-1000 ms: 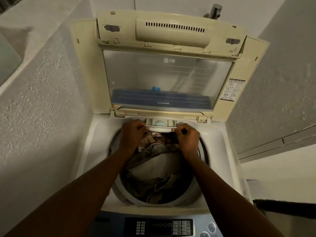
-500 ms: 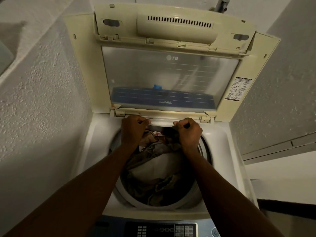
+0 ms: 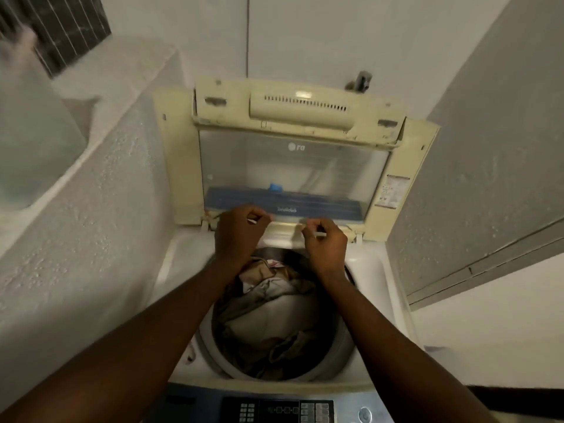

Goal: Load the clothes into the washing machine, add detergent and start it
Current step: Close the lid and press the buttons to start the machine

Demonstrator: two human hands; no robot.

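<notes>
The top-loading washing machine [image 3: 370, 271] stands with its lid [image 3: 293, 166] raised against the back wall. Beige and brown clothes [image 3: 268, 319] fill the drum. The white detergent drawer [image 3: 285, 232] sits pushed in at the back rim, just below the lid hinge. My left hand [image 3: 241, 233] is curled on the drawer's left end and my right hand [image 3: 325, 244] on its right end. Both hands hover over the back of the drum. What the drawer holds is hidden.
The control panel [image 3: 283, 410] with buttons and a display runs along the near edge. A rough white wall ledge [image 3: 91, 215] hems in the left side and a grey wall [image 3: 488, 178] the right. A tap [image 3: 360, 82] sticks out behind the lid.
The drawer was pulled out a second ago, showing a pale blue inside; both hands have pushed it back into the rim. The camera has tilted up and back.
</notes>
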